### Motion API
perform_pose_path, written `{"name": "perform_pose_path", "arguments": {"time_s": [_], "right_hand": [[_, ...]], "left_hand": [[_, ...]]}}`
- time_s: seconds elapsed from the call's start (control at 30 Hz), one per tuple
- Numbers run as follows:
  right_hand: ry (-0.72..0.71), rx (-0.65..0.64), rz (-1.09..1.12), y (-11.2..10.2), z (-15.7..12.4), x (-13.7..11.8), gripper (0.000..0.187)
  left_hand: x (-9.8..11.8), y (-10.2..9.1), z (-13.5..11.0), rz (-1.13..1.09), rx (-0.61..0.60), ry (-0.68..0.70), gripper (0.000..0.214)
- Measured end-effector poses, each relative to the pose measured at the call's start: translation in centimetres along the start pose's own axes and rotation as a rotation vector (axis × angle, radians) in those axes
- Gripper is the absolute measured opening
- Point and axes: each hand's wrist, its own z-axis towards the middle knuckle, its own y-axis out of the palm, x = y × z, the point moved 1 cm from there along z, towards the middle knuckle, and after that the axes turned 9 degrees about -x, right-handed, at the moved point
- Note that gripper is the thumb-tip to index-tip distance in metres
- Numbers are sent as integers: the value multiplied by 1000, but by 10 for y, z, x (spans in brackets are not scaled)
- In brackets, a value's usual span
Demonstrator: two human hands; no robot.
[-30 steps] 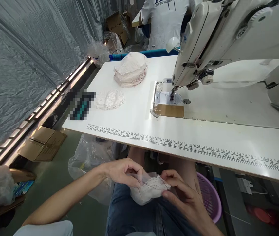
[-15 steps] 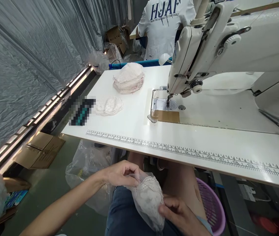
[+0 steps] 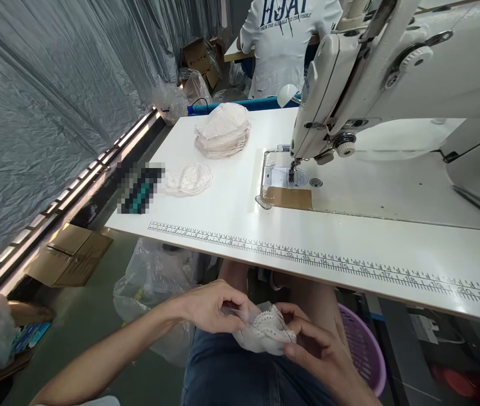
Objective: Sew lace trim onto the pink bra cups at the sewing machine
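Observation:
A white lace piece with a sheer mesh edge [image 3: 265,334] is held above my lap, below the table's front edge. My left hand [image 3: 223,307] pinches the sheer edge on its left side. At the other side, my right hand [image 3: 318,341] grips the lace edge between thumb and fingers. The piece is bunched and folded between both hands. On the white sewing table [image 3: 223,208] lie a flat lace piece [image 3: 190,179] and, behind it, a stack of pale cup-shaped pieces [image 3: 223,131].
A sewing machine [image 3: 333,101] occupies the table's right side, its needle over the plate. A printed ruler [image 3: 290,252] runs along the front edge. Below are a purple basket [image 3: 362,349], a clear plastic bag [image 3: 155,282] and a cardboard box [image 3: 71,256]. Ahead sits a person in a white shirt [image 3: 282,51].
The lace piece, which hung lengthwise, is now gathered up and folded. My right hand has moved up with its edge. My left hand still pinches the sheer part.

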Motion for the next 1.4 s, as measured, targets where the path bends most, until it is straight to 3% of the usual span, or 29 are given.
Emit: {"name": "perform_pose_path", "arguments": {"time_s": [0.2,0.47,0.8,0.9,1.03,1.27,1.4], "right_hand": [[15,-58,-12,-1,0,-23,13],[57,14,-77,1,5,-26,22],[50,27,-5,3,6,-27,24],[119,-27,-15,3,4,-31,18],[219,-132,-76,2,4,-39,27],[209,-188,-170,0,3,-47,32],[199,-210,-137,0,2,-49,30]], "left_hand": [[4,1,6,-90,-142,8,8],[-1,1,7,-96,-131,15,7],[-1,2,7,-191,-185,10,7],[-2,1,7,-204,-209,44,8],[-1,0,6,-191,-225,68,8],[-6,0,5,-159,-176,-5,8],[-8,1,4,-150,-158,-58,18]]}}
